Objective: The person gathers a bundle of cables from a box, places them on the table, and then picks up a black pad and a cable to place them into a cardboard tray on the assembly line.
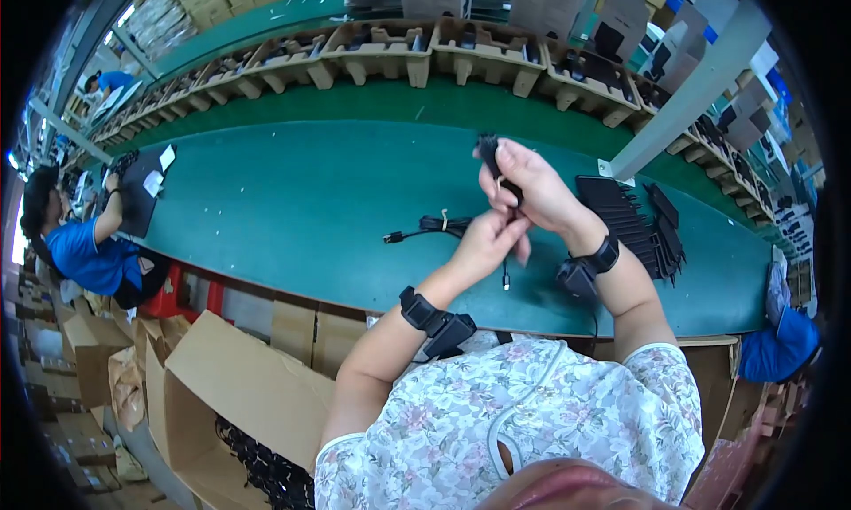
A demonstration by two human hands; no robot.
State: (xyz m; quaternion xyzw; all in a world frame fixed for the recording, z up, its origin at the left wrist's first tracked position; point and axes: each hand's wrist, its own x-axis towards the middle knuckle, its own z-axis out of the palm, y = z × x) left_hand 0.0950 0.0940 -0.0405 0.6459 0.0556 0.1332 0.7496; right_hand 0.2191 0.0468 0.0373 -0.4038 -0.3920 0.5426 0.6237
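Note:
Above the green worktable (pixel 310 200), my right hand (pixel 536 186) is closed round a folded black cable (pixel 488 149), its top end sticking up past the fingers. Just below it, my left hand (pixel 487 242) pinches at the lower part of this cable, and the two hands nearly touch. A plug end (pixel 506 282) hangs beneath the fingers. To the left of my left hand, another black cable bundle (pixel 434 224) lies on the table, tied in the middle with a pale tie. The exact grip of the left fingertips is partly hidden.
Black flat devices (pixel 620 222) are stacked in a row at right, beside a grey metal post (pixel 700 93). Moulded cardboard trays (pixel 381 53) line the far side. A co-worker in blue (pixel 84 248) sits at left. An open carton (pixel 239 368) with black cables stands below the table.

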